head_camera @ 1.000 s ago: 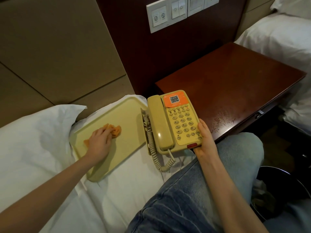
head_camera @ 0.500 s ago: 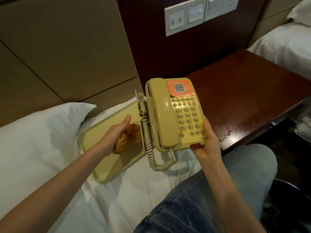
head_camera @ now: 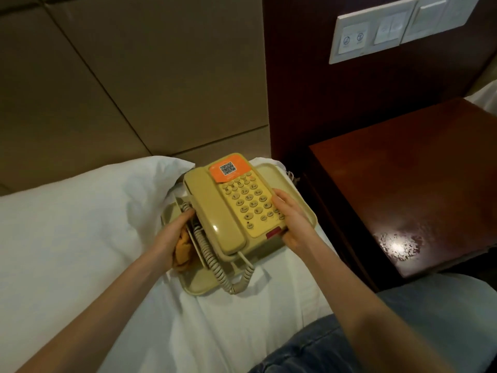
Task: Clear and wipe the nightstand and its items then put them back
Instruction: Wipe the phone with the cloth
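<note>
A beige corded phone (head_camera: 234, 208) with an orange QR sticker is over the beige tray (head_camera: 305, 208) that lies on the white bed. My right hand (head_camera: 293, 222) grips the phone's right front corner, thumb on the keypad edge. My left hand (head_camera: 172, 238) holds a crumpled orange cloth (head_camera: 183, 249) against the phone's left side, beside the coiled cord (head_camera: 215, 267), which hangs over the tray's near edge. The dark wooden nightstand (head_camera: 416, 184) stands to the right with nothing on its top and a wet-looking patch near its front.
A white pillow (head_camera: 67, 224) lies left of the tray against the padded headboard. A white switch panel (head_camera: 376, 33) is on the dark wall above the nightstand. My knee in jeans (head_camera: 430, 319) is at the lower right, close to the nightstand's front.
My right hand has lifted the phone from beside the tray and carried it left over the tray. My left hand picked the cloth up off the tray and brought it to the phone's left side.
</note>
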